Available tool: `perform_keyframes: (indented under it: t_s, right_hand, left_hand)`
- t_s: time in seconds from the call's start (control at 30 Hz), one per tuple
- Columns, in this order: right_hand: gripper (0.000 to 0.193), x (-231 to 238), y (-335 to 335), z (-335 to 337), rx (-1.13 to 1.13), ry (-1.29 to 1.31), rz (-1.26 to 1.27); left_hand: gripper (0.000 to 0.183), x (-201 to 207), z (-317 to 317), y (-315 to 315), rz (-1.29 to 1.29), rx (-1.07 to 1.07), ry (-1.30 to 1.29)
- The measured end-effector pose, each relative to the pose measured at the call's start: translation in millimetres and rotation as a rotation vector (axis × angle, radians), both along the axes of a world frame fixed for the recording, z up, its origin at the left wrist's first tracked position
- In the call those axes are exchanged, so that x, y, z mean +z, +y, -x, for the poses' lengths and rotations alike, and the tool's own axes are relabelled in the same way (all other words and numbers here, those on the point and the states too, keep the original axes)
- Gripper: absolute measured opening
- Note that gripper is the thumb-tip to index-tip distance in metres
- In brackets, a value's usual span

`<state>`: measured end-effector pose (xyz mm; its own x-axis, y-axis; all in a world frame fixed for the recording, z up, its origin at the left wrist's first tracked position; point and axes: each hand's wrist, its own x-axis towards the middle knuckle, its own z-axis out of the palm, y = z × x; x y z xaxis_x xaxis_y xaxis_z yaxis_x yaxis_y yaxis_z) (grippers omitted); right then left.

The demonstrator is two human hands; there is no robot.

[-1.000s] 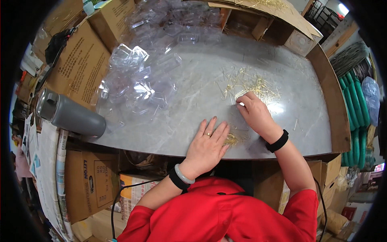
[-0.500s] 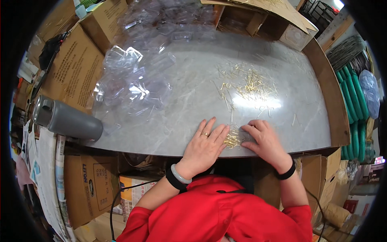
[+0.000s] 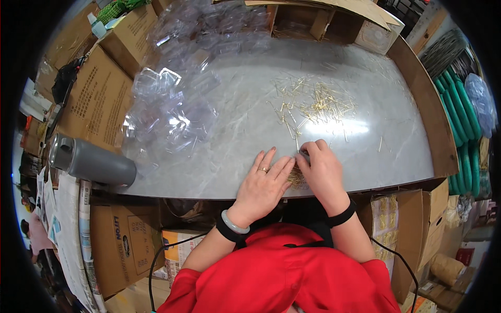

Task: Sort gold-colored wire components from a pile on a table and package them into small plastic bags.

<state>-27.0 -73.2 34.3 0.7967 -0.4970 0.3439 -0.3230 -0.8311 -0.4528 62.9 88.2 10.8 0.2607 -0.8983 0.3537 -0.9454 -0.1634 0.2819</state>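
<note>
My left hand [image 3: 262,181] lies flat near the front edge of the grey tabletop [image 3: 245,104], fingers stretched out. Its fingertips rest against a small bunch of thin gold-coloured wire hooks [image 3: 296,180], partly hidden between my two hands. Just to the right, my right hand [image 3: 322,169] is bent over the far end of that bunch, thumb and fingers pinched together. Whatever sits in the pinch is too small and covered to make out. Farther back spreads a loose heap of similar gold wire pieces [image 3: 326,101], some straggling toward my right fingertips.
Clear plastic packs [image 3: 175,112] are heaped on the left of the table. A grey bottle [image 3: 102,163] lies on its side at the left edge. Cardboard walls [image 3: 425,104] border the right, with an opened carton [image 3: 297,28] at the back.
My right hand has moved left and slightly away from me, closing in on my left fingertips over the bunch. My left hand stays nearly in place. The view has shifted a little.
</note>
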Motion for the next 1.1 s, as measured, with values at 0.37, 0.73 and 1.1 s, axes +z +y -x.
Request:
perform_keyframes:
  t_s: [0.37,0.73,1.1]
  right_hand:
    - [0.016,-6,-7,18,0.192,-0.014,-0.055]
    - [0.052,-22,22,51,0.192,-0.113,-0.28]
    - [0.079,-7,-5,28,0.493,0.016,-0.012]
  left_hand:
    - [0.055,-3,1,0,0.025,0.016,0.008]
    - [0.055,-3,1,-2,-0.01,0.021,-0.001]
    - [0.069,-5,0,3,0.069,0.018,0.127]
